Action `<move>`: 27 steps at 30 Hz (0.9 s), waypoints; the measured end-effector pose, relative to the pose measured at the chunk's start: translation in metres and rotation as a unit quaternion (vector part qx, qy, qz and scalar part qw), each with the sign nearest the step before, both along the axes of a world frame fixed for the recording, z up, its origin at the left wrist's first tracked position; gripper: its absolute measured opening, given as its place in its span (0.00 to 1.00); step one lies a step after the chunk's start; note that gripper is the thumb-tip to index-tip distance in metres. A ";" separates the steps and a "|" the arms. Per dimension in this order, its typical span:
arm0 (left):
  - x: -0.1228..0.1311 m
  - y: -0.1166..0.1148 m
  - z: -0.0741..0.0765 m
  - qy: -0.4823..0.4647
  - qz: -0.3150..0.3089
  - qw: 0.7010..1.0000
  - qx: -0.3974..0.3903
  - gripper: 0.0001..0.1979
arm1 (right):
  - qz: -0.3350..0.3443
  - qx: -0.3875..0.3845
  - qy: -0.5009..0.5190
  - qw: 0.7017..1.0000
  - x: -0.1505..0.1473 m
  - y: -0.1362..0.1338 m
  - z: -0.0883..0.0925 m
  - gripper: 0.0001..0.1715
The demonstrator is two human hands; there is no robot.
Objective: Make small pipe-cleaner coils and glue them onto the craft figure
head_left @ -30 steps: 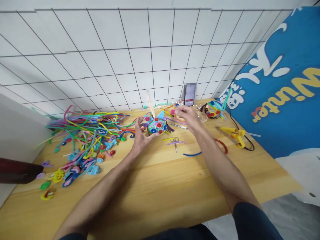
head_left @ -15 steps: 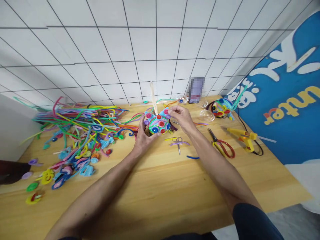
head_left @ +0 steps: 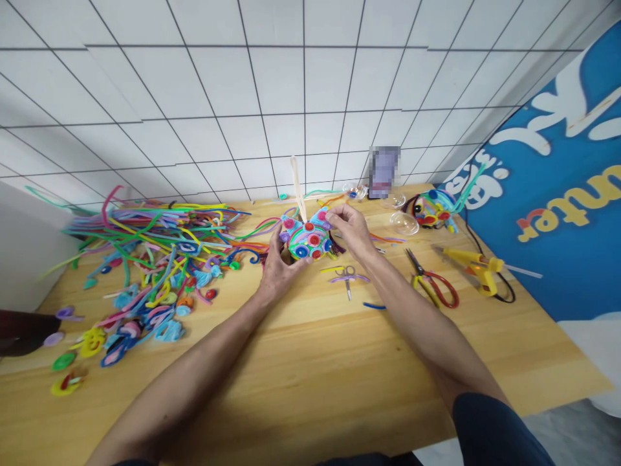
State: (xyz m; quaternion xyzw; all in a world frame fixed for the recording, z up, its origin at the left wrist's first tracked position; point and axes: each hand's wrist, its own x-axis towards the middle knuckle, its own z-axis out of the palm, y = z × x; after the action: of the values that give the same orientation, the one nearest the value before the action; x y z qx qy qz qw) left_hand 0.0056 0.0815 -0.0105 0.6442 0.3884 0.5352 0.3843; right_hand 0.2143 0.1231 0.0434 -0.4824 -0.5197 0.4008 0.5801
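Note:
A colourful pipe-cleaner ornament (head_left: 308,242), round-bodied with two pointed corners and red, pink and blue coiled discs, is held above the table. A cream ribbon loop (head_left: 298,191) rises from its top. My left hand (head_left: 280,268) grips its left side, thumb along the lower edge. At the upper right corner, beside a pink disc, the thumb and index finger of my right hand (head_left: 349,226) are pinched together; anything small between them is hidden. Just below lie small scissors (head_left: 348,282) with a purple pipe-cleaner piece across them.
Heaped pipe cleaners (head_left: 160,223) and coiled pieces (head_left: 169,298) cover the left side. On the right are red-and-yellow-handled pliers (head_left: 431,281), a yellow glue gun (head_left: 478,268) with its cord, a second ornament (head_left: 431,208) and clear plastic domes (head_left: 404,223). A phone (head_left: 384,171) leans against the tiled wall.
The view has shifted very slightly. Both hands keep the same hold on the ornament, with no other visible movement.

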 end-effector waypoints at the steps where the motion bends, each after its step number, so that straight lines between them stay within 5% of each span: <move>1: 0.000 0.000 0.000 0.001 -0.001 1.000 0.000 0.52 | 0.001 0.002 0.000 1.000 0.000 0.000 -0.001 0.12; 17: 0.000 -0.001 0.003 0.003 -0.001 1.000 -0.001 0.50 | -0.006 -0.005 0.050 0.999 -0.010 0.000 -0.004 0.16; 27: 0.002 -0.002 0.007 -0.008 -0.006 1.000 0.003 0.50 | 0.075 -0.012 0.057 0.995 -0.012 -0.001 -0.004 0.21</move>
State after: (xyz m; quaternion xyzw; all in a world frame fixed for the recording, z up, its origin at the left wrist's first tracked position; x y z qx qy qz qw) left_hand 0.0078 0.0793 -0.0036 0.6435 0.3799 0.5392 0.3884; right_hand 0.2021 0.1224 0.0391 -0.4253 -0.5156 0.4766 0.5711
